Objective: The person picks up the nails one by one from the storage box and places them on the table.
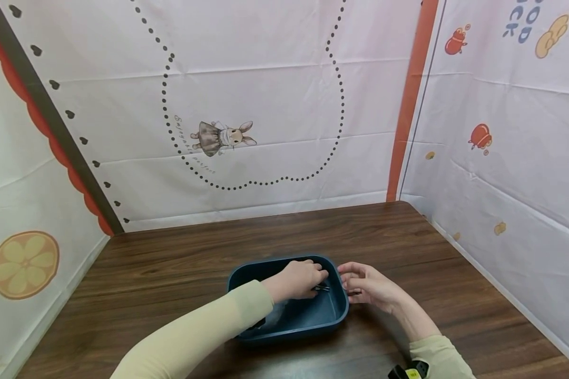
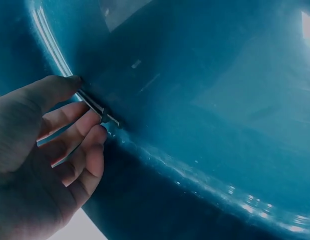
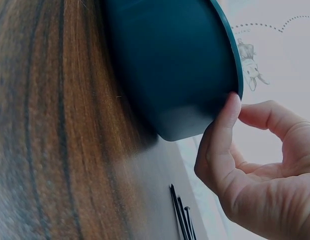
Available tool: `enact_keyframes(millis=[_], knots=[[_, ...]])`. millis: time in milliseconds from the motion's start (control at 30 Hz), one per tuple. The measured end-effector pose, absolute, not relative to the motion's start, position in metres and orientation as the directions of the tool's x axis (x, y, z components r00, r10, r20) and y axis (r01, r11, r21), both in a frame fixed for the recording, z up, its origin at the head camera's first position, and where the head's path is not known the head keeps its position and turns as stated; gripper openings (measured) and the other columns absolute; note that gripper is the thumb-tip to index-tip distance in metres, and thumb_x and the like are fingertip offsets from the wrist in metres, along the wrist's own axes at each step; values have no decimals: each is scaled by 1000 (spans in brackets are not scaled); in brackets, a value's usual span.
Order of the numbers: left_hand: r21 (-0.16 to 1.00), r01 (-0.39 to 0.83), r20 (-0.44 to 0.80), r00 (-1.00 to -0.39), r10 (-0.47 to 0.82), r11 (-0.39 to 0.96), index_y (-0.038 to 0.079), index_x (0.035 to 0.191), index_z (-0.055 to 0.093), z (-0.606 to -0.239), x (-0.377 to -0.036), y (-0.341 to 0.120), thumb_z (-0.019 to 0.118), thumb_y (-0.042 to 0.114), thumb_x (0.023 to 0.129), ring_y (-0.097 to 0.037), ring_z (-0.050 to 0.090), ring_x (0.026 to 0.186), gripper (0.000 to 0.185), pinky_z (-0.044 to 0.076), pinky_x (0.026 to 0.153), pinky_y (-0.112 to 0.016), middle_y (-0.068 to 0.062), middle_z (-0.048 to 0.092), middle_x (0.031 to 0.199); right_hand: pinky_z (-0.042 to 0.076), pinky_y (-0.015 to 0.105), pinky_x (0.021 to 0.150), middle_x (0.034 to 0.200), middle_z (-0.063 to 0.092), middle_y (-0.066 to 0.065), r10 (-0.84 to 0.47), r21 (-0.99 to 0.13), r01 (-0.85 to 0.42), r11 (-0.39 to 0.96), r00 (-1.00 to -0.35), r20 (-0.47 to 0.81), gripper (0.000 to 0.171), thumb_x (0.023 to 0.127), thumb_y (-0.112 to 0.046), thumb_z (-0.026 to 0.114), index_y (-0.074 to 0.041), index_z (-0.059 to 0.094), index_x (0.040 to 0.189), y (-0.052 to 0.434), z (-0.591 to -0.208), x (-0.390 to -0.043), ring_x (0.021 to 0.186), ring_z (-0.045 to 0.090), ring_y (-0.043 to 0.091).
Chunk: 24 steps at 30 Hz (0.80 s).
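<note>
My left hand [image 1: 298, 279] reaches down inside a dark blue plastic tub [image 1: 294, 332]. Between its thumb and fingertips it pinches thin metal nails [image 2: 97, 106], close to the curve where the tub's floor meets its wall. The nails' small heads point away from the palm. In the head view only a bit of the nails' shine shows beside the fingers. My right hand [image 1: 372, 287] is at the tub's right end, fingers loosely bent. The right wrist view has a fingertip [image 3: 233, 102] right at the rim, against the outer wall.
The tub stands on a dark wood-grain table [image 1: 170, 279]. Several thin dark nail-like pieces [image 3: 183, 215] appear on the table in the right wrist view. Printed white cloth [image 1: 275, 116] hangs around the back and sides. A black wrist device [image 1: 410, 370] sits at the right cuff.
</note>
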<state>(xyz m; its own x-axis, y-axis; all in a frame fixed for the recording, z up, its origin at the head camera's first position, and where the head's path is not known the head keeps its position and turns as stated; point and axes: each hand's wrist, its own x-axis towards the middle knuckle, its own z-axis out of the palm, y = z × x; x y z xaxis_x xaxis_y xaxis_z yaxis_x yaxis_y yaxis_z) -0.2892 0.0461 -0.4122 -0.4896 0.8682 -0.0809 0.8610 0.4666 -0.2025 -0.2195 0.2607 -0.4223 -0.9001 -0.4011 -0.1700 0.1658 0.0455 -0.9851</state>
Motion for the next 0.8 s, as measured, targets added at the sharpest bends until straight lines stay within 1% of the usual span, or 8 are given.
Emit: enact_keyframes(millis=[167, 333, 467, 567, 800], knots=[[-225, 854, -56, -492, 869, 470, 21, 117, 67, -414, -287, 47, 68, 34, 93, -8, 62, 85, 28, 55, 73, -20, 5, 71, 104, 58, 25, 77, 109, 63, 5, -404, -985, 165, 52, -899, -172, 41, 98, -9, 51, 3, 39, 135, 259, -422, -220, 85, 63, 10], [-233, 838, -64, -519, 852, 493, 21, 117, 68, -415, -284, 46, 66, 34, 94, -7, 62, 83, 26, 55, 73, -19, 5, 70, 103, 59, 25, 78, 110, 62, 6, -402, -983, 175, 58, -897, -183, 39, 99, -9, 49, 3, 39, 136, 259, -423, -221, 88, 64, 11], [-234, 831, -76, -533, 843, 505, 21, 116, 69, -414, -281, 45, 65, 34, 95, -8, 62, 84, 25, 56, 74, -21, 4, 70, 104, 58, 26, 78, 112, 63, 6, -406, -982, 180, 61, -894, -189, 40, 99, -9, 49, 2, 40, 136, 259, -424, -220, 90, 64, 12], [-246, 832, -68, -528, 847, 498, 21, 115, 69, -413, -279, 45, 65, 34, 95, -8, 62, 85, 24, 57, 74, -21, 4, 71, 104, 58, 26, 79, 112, 64, 5, -411, -982, 177, 63, -892, -188, 39, 98, -9, 50, 1, 41, 135, 259, -423, -220, 91, 64, 13], [-271, 817, -54, -540, 840, 508, 24, 114, 70, -411, -273, 47, 64, 31, 96, -7, 63, 87, 20, 56, 75, -20, 7, 71, 104, 58, 28, 80, 112, 65, 2, -442, -986, 162, 39, -882, -162, 35, 100, -10, 49, -2, 42, 133, 261, -424, -219, 93, 65, 12]])
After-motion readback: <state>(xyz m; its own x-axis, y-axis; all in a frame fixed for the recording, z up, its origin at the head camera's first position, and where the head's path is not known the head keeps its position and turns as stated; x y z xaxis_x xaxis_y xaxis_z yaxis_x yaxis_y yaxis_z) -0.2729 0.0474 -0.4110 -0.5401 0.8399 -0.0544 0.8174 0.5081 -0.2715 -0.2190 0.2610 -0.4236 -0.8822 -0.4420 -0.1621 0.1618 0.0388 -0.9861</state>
